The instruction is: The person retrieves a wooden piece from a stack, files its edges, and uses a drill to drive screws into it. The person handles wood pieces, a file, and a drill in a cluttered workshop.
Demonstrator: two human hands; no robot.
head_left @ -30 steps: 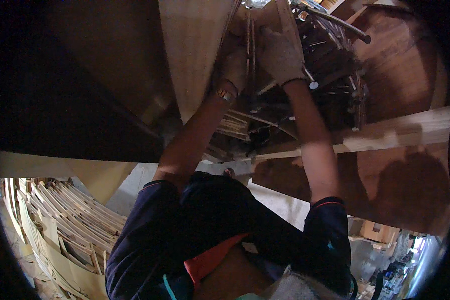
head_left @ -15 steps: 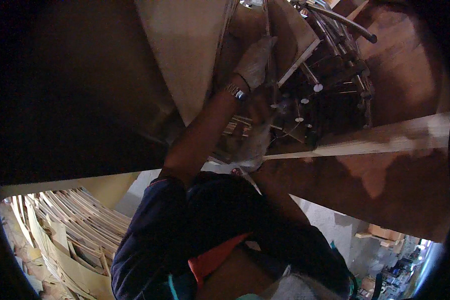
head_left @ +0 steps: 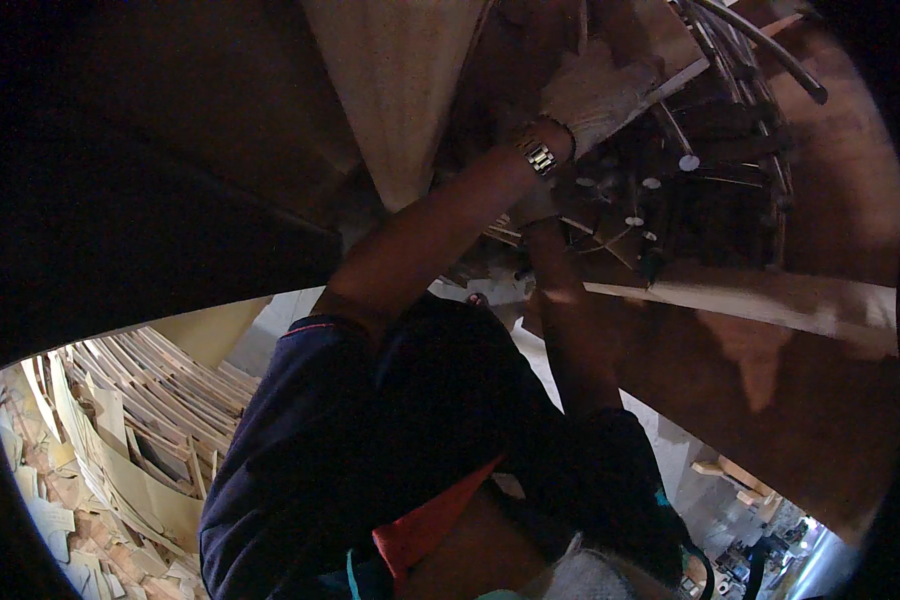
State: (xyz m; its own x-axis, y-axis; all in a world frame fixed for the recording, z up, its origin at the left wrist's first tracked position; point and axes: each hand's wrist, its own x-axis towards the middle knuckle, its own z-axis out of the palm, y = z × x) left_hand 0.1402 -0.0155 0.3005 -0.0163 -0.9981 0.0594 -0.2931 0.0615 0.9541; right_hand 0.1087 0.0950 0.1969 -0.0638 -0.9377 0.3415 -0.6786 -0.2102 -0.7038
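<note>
My left hand (head_left: 595,95), in a pale work glove with a metal-banded watch (head_left: 538,156) at the wrist, lies against a wooden panel (head_left: 645,35) beside its pale cut edge. A thin rod (head_left: 583,25) runs up from behind the glove. Dim light hides how its fingers are bent. Below the left wrist, my right hand (head_left: 532,205) reaches up into the dark among metal parts; its fingers are in shadow and partly covered. Several rods with round white ends (head_left: 688,163) stick out just right of both hands.
A tapered wooden piece (head_left: 395,90) points down left of my hands. Dark bent tubes (head_left: 770,50) stand at the upper right, above a long pale board edge (head_left: 770,295). Curved wooden strips (head_left: 160,380) are stacked at the lower left, near scraps (head_left: 45,515) on the floor.
My left hand has moved right, from beside the thin rod to the panel's pale edge. My right hand has shifted upward, its forearm now showing more. The whole view has shifted slightly.
</note>
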